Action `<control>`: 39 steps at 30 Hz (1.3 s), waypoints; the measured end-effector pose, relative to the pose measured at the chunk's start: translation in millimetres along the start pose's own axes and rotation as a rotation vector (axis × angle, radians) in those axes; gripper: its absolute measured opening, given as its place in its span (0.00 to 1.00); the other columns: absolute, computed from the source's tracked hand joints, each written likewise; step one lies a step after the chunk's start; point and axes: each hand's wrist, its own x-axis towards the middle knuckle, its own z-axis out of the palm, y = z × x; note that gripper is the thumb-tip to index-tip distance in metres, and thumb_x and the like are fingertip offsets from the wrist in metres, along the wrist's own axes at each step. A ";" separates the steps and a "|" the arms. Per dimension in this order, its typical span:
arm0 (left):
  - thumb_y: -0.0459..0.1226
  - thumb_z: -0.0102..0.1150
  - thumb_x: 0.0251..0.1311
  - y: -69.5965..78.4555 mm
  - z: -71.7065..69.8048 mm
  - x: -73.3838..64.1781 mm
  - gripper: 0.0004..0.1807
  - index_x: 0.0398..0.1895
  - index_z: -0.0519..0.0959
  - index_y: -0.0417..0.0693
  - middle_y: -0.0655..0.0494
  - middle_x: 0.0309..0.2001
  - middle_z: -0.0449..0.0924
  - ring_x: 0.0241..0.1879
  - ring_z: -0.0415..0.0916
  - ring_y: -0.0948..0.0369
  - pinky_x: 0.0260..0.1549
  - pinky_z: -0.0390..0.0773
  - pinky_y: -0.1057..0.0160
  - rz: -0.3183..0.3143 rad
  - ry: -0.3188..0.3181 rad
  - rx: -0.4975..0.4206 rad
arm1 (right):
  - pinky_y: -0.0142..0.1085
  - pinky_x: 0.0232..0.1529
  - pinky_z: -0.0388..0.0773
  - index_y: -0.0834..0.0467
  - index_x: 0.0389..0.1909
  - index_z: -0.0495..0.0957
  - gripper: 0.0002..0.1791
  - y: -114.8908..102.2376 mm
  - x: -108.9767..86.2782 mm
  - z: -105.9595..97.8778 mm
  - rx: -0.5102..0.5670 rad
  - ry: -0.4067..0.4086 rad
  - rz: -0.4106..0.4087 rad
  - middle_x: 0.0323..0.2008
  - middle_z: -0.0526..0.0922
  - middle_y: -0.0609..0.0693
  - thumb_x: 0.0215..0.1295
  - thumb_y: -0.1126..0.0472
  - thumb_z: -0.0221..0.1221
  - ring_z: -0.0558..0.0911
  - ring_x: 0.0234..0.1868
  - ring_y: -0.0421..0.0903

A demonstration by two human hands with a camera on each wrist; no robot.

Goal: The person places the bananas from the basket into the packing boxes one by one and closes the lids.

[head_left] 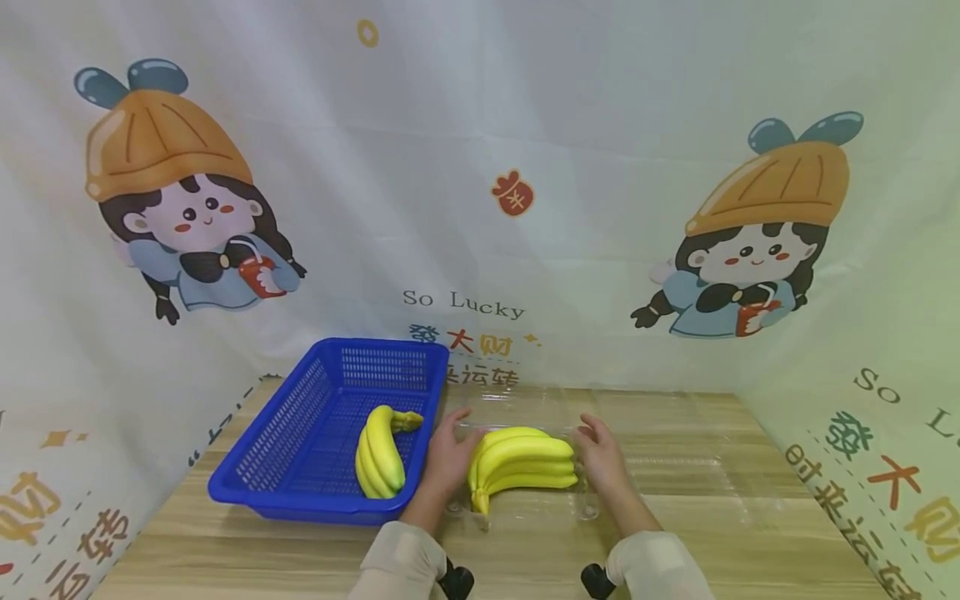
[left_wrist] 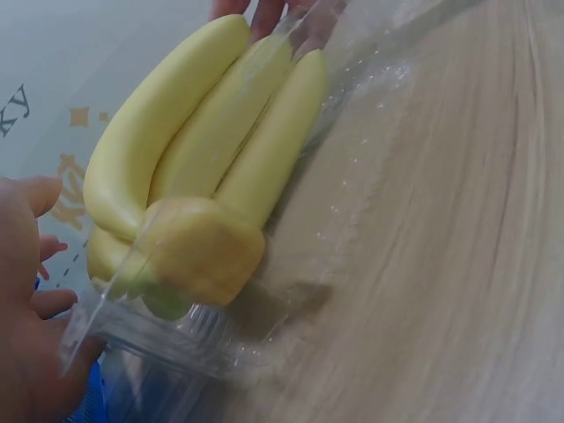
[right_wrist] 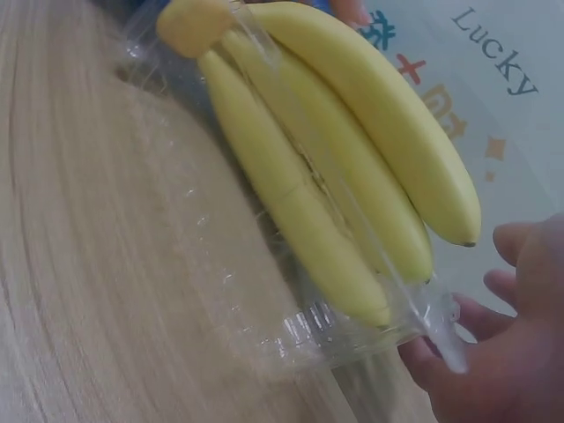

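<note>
A bunch of yellow bananas (head_left: 525, 460) lies in a clear plastic box (right_wrist: 304, 346) on the table, its stem end toward the near left. My left hand (head_left: 450, 457) is at the box's left end, fingers along the plastic and thumb raised, as the left wrist view shows. At the opposite end is my right hand (head_left: 602, 458), its loosely bent fingers against the outside of the box near the banana tips. The plastic edge partly covers both hands' lower fingers in the wrist views. Neither hand grasps the bananas themselves.
A blue slotted basket (head_left: 326, 508) stands left of my left hand, with another banana bunch (head_left: 381, 458) inside. More clear plastic packaging (head_left: 675, 462) lies to the right on the wooden table (head_left: 757, 550). A printed cloth (head_left: 585, 275) hangs behind and at the sides.
</note>
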 end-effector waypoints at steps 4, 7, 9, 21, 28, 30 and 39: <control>0.35 0.61 0.61 -1.7 -2.0 4.1 0.24 0.59 0.72 0.34 0.31 0.58 0.72 0.60 0.66 0.35 0.59 0.66 0.41 -0.085 -0.014 -0.067 | 0.55 0.63 0.65 0.71 0.70 0.55 0.27 -3.1 2.4 -0.1 0.064 -0.023 0.021 0.64 0.62 0.73 0.75 0.65 0.44 0.66 0.63 0.67; 0.35 0.61 0.60 -2.6 -3.2 6.6 0.25 0.59 0.72 0.32 0.29 0.60 0.70 0.59 0.66 0.35 0.58 0.67 0.42 -0.093 -0.014 -0.101 | 0.56 0.64 0.63 0.70 0.71 0.53 0.27 -5.6 4.7 -0.6 0.085 -0.041 0.035 0.65 0.60 0.73 0.76 0.64 0.43 0.64 0.64 0.67; 0.34 0.61 0.60 -2.7 -3.4 7.3 0.25 0.59 0.71 0.31 0.28 0.60 0.68 0.59 0.67 0.35 0.58 0.68 0.42 -0.092 -0.017 -0.120 | 0.57 0.64 0.62 0.70 0.72 0.52 0.28 -7.1 5.5 -0.8 0.085 -0.046 0.048 0.66 0.60 0.72 0.76 0.63 0.43 0.63 0.65 0.68; 0.34 0.59 0.62 -1.7 -3.1 9.4 0.29 0.64 0.65 0.29 0.24 0.63 0.63 0.60 0.65 0.33 0.58 0.68 0.41 -0.138 -0.050 -0.157 | 0.57 0.66 0.59 0.68 0.73 0.50 0.29 -14.6 9.9 2.4 0.108 -0.069 0.086 0.70 0.53 0.72 0.75 0.64 0.43 0.58 0.68 0.68; 0.39 0.61 0.61 -4.6 -2.2 9.0 0.34 0.66 0.63 0.31 0.27 0.64 0.63 0.60 0.66 0.35 0.60 0.65 0.41 -0.135 -0.092 -0.162 | 0.58 0.66 0.58 0.68 0.73 0.50 0.30 -11.7 13.4 3.5 0.105 -0.084 0.098 0.69 0.53 0.73 0.75 0.63 0.43 0.57 0.68 0.69; 0.42 0.63 0.59 -7.4 -1.5 8.4 0.36 0.66 0.63 0.31 0.27 0.64 0.62 0.59 0.66 0.35 0.59 0.65 0.41 -0.112 -0.091 -0.181 | 0.58 0.66 0.57 0.68 0.73 0.50 0.29 -10.1 13.3 3.5 0.094 -0.084 0.097 0.69 0.53 0.72 0.75 0.63 0.44 0.57 0.68 0.69; 0.36 0.63 0.60 -6.8 1.8 5.8 0.38 0.70 0.58 0.35 0.26 0.67 0.55 0.56 0.66 0.31 0.54 0.70 0.39 -0.121 -0.096 -0.217 | 0.59 0.67 0.55 0.68 0.72 0.51 0.29 -5.3 8.6 4.2 0.143 -0.025 0.066 0.69 0.55 0.71 0.74 0.66 0.44 0.57 0.68 0.67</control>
